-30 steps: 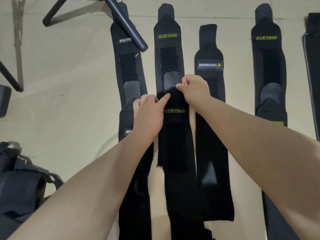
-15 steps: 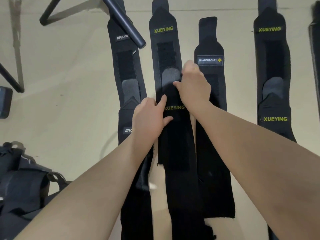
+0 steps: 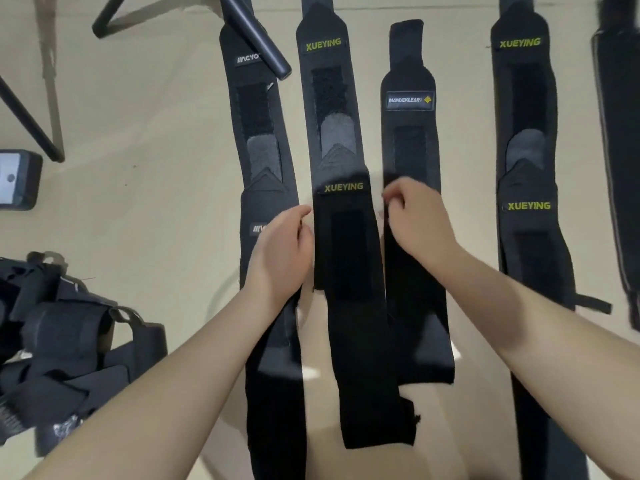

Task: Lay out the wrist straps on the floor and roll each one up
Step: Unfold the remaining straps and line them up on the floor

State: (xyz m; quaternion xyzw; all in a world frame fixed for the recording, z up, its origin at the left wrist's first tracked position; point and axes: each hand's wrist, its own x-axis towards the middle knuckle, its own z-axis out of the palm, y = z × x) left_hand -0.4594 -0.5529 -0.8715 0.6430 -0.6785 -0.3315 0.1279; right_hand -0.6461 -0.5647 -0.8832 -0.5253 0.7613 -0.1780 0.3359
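Several black wrist straps lie flat in columns on the beige floor. The middle column holds a lower XUEYING strap (image 3: 349,271) whose top end overlaps an upper XUEYING strap (image 3: 325,98). My left hand (image 3: 284,244) rests at the lower strap's left edge, fingers loosely curved, gripping nothing. My right hand (image 3: 419,220) hovers just right of it over the MANUEKLEAR strap (image 3: 410,133), with its fingers curled in and blurred. The left column of straps (image 3: 256,133) and another XUEYING pair (image 3: 523,98) flank these.
A heap of unsorted black straps (image 3: 62,341) sits at the lower left. A dark metal bar (image 3: 256,32) crosses the top of the left column. Black frame legs (image 3: 27,123) and a small dark device (image 3: 17,178) stand at the left edge. One more strap (image 3: 620,133) lies far right.
Both hands have come off the top end of the lower XUEYING strap and drawn back toward me, spreading to either side. The strap now lies flat with its label uncovered.
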